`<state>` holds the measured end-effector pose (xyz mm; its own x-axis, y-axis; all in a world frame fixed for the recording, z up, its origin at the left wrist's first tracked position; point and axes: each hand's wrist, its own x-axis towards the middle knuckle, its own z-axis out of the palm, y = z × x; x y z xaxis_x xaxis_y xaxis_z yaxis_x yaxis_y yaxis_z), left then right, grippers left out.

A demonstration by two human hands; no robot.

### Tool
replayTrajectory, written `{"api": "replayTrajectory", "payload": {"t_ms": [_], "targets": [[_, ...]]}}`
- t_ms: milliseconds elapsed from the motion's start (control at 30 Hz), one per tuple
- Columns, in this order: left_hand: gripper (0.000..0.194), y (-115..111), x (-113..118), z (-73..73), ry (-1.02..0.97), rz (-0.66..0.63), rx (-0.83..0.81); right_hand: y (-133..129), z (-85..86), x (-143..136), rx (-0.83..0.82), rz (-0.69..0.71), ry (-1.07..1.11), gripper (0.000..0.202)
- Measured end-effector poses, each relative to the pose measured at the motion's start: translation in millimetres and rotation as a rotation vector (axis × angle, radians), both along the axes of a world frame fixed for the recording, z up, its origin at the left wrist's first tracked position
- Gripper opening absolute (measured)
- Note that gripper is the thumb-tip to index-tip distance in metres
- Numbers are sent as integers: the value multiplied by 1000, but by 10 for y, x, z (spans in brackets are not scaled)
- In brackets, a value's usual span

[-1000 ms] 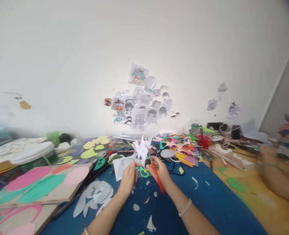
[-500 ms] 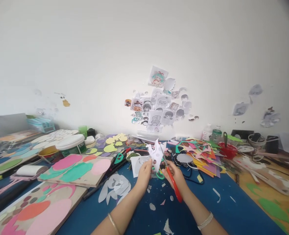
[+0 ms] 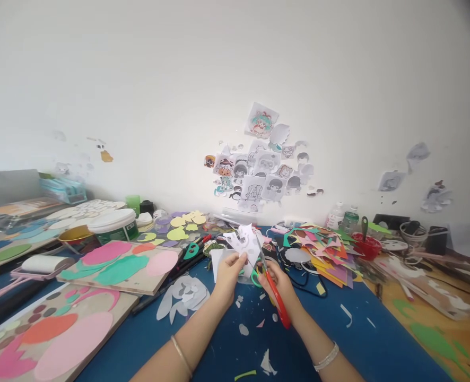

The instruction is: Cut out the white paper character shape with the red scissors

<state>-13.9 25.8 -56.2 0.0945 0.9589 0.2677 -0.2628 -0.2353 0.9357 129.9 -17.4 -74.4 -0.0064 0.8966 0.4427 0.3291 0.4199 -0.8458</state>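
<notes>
By white wall (image 3: 159,79); scissors (image 3: 278,298) above table (image 3: 362,342)

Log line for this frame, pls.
left hand: holds white paper | right hand: holds red-handled scissors | blue surface: paper scraps

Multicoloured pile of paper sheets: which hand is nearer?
Right. The right hand, on red-handled scissors, is left of the pile; the left hand, on white cut paper, is farther left.

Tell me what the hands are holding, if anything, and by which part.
The left hand pinches the white cut paper near its lower edge; the right hand grips the red scissors by their handles.
</notes>
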Motion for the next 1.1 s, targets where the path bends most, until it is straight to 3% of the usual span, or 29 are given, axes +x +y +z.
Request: {"api": "replayTrajectory", "payload": {"t_ms": [267, 467, 700, 1100], "targets": [[44, -47, 6, 65, -66, -72, -61, -40, 58, -48, 4, 20, 27, 37], [44, -83, -22, 100, 52, 95, -15, -63, 82, -71, 2, 43, 29, 34], [45, -118, -20, 105, 75, 127, -3, -146, 183, -104, 13, 113, 64, 36], [44, -181, -3, 101, 108, 215, 55, -152, 133, -115, -47, 82, 92, 47]]}}
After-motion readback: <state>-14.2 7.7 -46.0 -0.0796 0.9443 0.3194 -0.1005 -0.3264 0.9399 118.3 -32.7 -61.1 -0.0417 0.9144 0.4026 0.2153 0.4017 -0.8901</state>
